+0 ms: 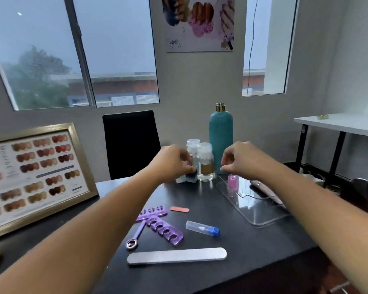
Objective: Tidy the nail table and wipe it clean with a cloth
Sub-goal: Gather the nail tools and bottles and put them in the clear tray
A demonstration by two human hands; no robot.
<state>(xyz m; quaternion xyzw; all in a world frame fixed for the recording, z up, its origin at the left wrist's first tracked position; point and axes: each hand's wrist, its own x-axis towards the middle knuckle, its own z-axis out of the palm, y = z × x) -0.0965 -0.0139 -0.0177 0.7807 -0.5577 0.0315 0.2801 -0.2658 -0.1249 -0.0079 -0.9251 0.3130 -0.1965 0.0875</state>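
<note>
Because loose tools lie on the black nail table (253, 251) in front of the teal bottle (221, 136), stand containers together first. Left hand (173, 162) curls at small boxes (188, 177) left of that bottle; blur hides any grip. Right hand (241, 159) pinches above a pink polish bottle (232, 181) on the clear rigid tray (261, 223) before it; contact unclear. Lift bottles vertically; the flat, gritty-looking file (176, 255) and soft-looking separators (164, 228) can follow.

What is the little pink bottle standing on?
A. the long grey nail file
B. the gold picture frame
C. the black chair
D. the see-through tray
D: the little pink bottle stands upright on the see-through tray, near the tray's far corner.
</note>
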